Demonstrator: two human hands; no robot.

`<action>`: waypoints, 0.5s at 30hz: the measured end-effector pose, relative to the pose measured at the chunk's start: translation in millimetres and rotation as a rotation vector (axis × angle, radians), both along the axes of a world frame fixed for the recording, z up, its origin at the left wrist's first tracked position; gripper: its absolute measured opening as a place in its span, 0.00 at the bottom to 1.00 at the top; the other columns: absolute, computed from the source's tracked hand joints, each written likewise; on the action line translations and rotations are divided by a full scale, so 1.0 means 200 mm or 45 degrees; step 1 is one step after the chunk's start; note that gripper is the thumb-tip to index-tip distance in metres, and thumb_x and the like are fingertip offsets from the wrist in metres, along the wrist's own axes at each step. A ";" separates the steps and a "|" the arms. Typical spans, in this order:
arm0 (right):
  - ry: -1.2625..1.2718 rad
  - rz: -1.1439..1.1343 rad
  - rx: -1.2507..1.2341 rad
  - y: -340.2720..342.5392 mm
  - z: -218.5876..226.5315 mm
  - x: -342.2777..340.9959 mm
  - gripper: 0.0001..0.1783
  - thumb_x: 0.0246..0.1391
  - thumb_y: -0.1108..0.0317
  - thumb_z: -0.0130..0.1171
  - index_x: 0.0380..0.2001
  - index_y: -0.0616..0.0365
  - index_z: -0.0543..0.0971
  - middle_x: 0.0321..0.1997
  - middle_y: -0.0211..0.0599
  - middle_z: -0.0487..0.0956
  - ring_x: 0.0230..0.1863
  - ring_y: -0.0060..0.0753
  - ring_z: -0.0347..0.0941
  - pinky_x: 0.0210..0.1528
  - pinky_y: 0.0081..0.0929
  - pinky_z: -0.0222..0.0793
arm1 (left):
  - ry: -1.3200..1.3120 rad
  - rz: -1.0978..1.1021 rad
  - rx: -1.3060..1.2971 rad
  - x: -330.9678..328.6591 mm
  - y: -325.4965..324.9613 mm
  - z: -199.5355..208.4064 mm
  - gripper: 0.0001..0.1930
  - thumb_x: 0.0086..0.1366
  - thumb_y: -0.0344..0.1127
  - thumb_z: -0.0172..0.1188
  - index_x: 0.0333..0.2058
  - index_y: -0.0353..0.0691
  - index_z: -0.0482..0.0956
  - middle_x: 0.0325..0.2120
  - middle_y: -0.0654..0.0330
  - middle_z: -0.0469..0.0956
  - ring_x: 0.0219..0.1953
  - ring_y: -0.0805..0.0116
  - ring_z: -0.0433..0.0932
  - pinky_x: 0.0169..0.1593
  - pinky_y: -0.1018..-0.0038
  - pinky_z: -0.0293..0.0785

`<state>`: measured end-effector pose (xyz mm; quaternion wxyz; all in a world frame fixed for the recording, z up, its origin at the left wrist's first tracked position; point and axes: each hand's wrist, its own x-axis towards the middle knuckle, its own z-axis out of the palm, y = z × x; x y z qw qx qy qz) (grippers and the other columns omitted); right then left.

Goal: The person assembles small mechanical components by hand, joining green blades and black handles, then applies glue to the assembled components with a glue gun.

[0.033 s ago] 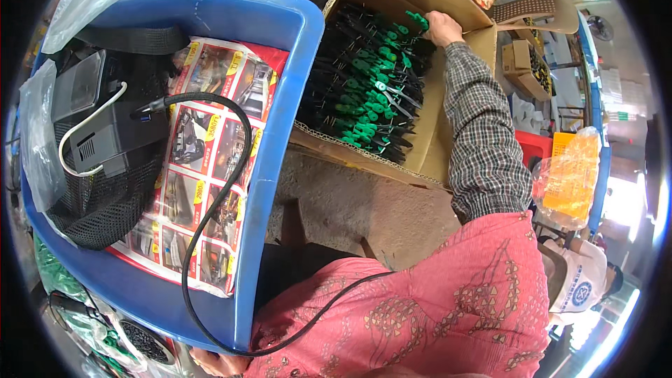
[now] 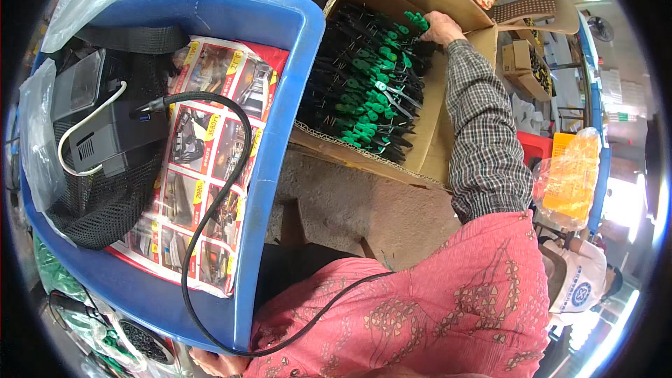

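The person's right hand [image 2: 442,29] reached into an open cardboard carton [image 2: 435,133], its checked sleeve [image 2: 483,119] stretched along the carton's right side. The fingers met a green piece [image 2: 416,20] near the far right corner, above the packed rows; from where I stood I could not tell whether the grip was closed on it or merely touched it. Below and to the left, black-and-green pieces [image 2: 367,77] lay crowded together in the carton, a silvery one [image 2: 397,100] among them.

The left hand [image 2: 218,362] showed only in part, low down beside the near edge of a blue tray [image 2: 269,168]; how its grip stood, I could not see. In that tray, a black mesh bag [image 2: 105,220] with a dark device [image 2: 115,141] on it partly covered a colourful printed sheet [image 2: 185,196]. A black cable [image 2: 247,129] curved out of the device, over the tray's near edge and across the person's pink patterned garment [image 2: 420,294].
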<state>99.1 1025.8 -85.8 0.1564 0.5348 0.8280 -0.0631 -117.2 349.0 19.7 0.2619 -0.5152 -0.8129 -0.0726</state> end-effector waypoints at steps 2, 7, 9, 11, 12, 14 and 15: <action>-0.075 -0.047 -0.100 -0.06 0.02 -0.05 0.27 0.39 0.67 0.71 0.47 0.55 0.78 0.46 0.48 0.80 0.49 0.46 0.77 0.48 0.41 0.73 | -0.300 -0.008 -0.293 -0.01 -0.04 0.08 0.18 0.52 0.21 0.57 0.44 0.32 0.76 0.32 0.42 0.73 0.23 0.46 0.74 0.23 0.58 0.69; -0.078 0.060 -0.051 0.07 -0.41 0.19 0.29 0.45 0.74 0.62 0.54 0.56 0.73 0.48 0.51 0.79 0.52 0.48 0.75 0.52 0.40 0.71 | -0.168 -0.058 -0.122 -0.03 -0.06 0.00 0.19 0.57 0.27 0.58 0.48 0.33 0.73 0.30 0.43 0.73 0.22 0.49 0.73 0.23 0.60 0.68; -0.028 0.039 -0.006 0.09 -0.52 0.24 0.29 0.50 0.76 0.54 0.59 0.54 0.69 0.51 0.56 0.76 0.55 0.53 0.72 0.55 0.44 0.68 | -0.085 -0.126 -0.133 -0.01 0.03 0.06 0.18 0.59 0.32 0.58 0.48 0.33 0.72 0.27 0.46 0.73 0.21 0.52 0.73 0.23 0.62 0.68; -0.028 -0.054 0.038 -0.03 -0.52 0.19 0.33 0.52 0.78 0.50 0.63 0.52 0.62 0.56 0.62 0.70 0.56 0.60 0.70 0.56 0.47 0.67 | -0.998 0.455 0.142 0.12 0.13 0.13 0.18 0.62 0.42 0.57 0.43 0.33 0.72 0.20 0.52 0.73 0.17 0.61 0.71 0.23 0.65 0.68; -0.048 -0.060 -0.034 -0.06 -0.49 0.14 0.37 0.53 0.79 0.47 0.67 0.48 0.56 0.58 0.67 0.65 0.55 0.66 0.69 0.56 0.47 0.67 | -0.995 0.459 0.138 0.12 0.12 0.12 0.18 0.62 0.42 0.57 0.43 0.33 0.72 0.20 0.52 0.73 0.17 0.61 0.71 0.23 0.65 0.68; -0.026 -0.060 0.008 -0.07 -0.53 0.17 0.37 0.53 0.79 0.45 0.68 0.48 0.54 0.57 0.68 0.65 0.55 0.66 0.69 0.56 0.48 0.68 | -1.033 0.602 0.330 0.14 0.08 0.05 0.18 0.63 0.44 0.56 0.41 0.33 0.72 0.18 0.54 0.73 0.17 0.63 0.70 0.23 0.66 0.68; -0.005 -0.055 0.047 -0.07 -0.55 0.19 0.38 0.54 0.80 0.43 0.68 0.47 0.52 0.57 0.70 0.64 0.54 0.67 0.69 0.55 0.48 0.68 | -1.053 0.675 0.427 0.15 0.05 0.00 0.18 0.63 0.45 0.56 0.40 0.33 0.72 0.17 0.54 0.72 0.16 0.64 0.70 0.23 0.67 0.67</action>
